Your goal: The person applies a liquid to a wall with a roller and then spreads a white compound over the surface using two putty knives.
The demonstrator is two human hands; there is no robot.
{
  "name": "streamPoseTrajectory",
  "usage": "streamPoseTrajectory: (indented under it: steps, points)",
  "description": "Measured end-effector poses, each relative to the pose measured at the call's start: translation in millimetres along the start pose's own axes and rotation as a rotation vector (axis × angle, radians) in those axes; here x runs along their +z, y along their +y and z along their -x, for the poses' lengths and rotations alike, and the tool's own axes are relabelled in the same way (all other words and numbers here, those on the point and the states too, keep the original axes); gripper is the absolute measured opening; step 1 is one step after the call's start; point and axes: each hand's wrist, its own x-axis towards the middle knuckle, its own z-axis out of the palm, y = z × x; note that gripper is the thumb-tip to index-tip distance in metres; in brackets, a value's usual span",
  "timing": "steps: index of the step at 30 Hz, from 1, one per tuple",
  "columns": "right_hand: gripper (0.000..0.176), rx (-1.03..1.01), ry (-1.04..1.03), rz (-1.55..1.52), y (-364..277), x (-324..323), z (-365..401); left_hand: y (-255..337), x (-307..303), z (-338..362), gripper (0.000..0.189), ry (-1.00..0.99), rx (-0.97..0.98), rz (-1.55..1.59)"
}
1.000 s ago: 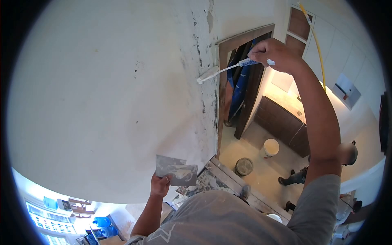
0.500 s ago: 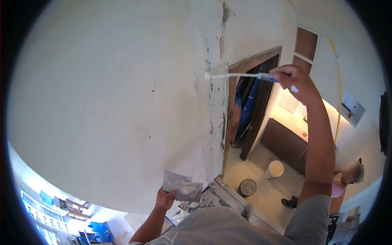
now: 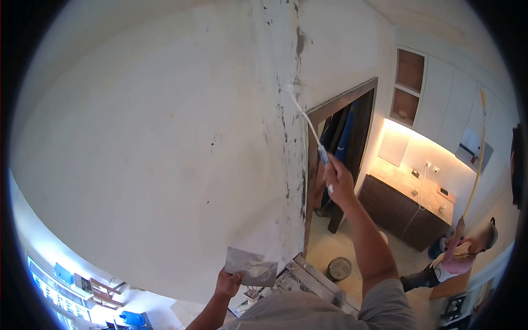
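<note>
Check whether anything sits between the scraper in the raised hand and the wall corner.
Nothing visible does. The right hand holds the scraper with its tip against the wall corner; the left hand holds the plaster plate far below, out of the way.

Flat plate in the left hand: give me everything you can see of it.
The plate is a flat, thin, roughly rectangular grey sheet, metal by its look, smeared with pale plaster. It is tilted, face towards the camera, low before the white wall. The left hand grips its lower left corner. The right hand holds a thin tool higher up.
</note>
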Motion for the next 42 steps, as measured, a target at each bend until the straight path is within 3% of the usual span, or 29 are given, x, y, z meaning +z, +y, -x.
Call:
streamPoseTrajectory:
  steps: [2, 9, 17, 20, 23, 29, 31, 33, 35, 37, 42]
  points:
    - [0.042, 0.051, -0.065, -0.161, 9.1, 4.4, 0.7, 3.7, 4.3, 4.2, 0.038, 0.024, -0.017, 0.006]
    - [0.046, -0.127, 0.122, 0.117, -47.5, 6.4, -53.9, 3.6, -3.1, 8.1, 0.043, 0.033, -0.041, -0.013]
    - [0.055, -0.149, 0.120, 0.204, -6.2, 22.8, -25.3, 7.6, 18.1, 6.8, 0.042, 0.010, 0.027, 0.085]
    - [0.046, -0.223, 0.186, 0.133, -41.6, 15.1, -59.4, 1.4, 6.8, -3.4, 0.041, -0.004, 0.003, 0.058]
    - [0.048, -0.078, 0.097, 0.128, -85.6, -0.9, -101.6, -0.2, 13.5, -7.2, 0.040, -0.016, 0.010, 0.047]
    - [0.045, -0.298, 0.296, 0.136, -96.0, -6.7, -171.4, 2.1, 20.9, -8.3, 0.041, -0.040, -0.008, 0.010]
    - [0.045, -0.295, 0.258, 0.175, -101.2, -13.8, -162.6, -0.2, 15.3, -8.6, 0.041, -0.069, 0.001, 0.009]
    - [0.047, -0.122, 0.129, 0.143, -105.2, -15.4, -123.0, 4.9, 21.0, -2.0, 0.041, -0.027, -0.009, 0.000]
    - [0.050, -0.244, 0.190, 0.171, -63.5, -0.3, -90.6, 6.8, 26.3, 4.1, 0.040, -0.013, -0.016, 0.005]
    - [0.052, -0.019, 0.078, 0.092, -46.2, 9.9, -43.3, 6.9, 27.0, 6.1, 0.040, -0.031, -0.018, 0.015]
    - [0.044, -0.057, 0.090, 0.160, -16.9, 10.2, 22.5, 0.6, 23.5, 4.3, 0.038, -0.030, -0.032, -0.019]
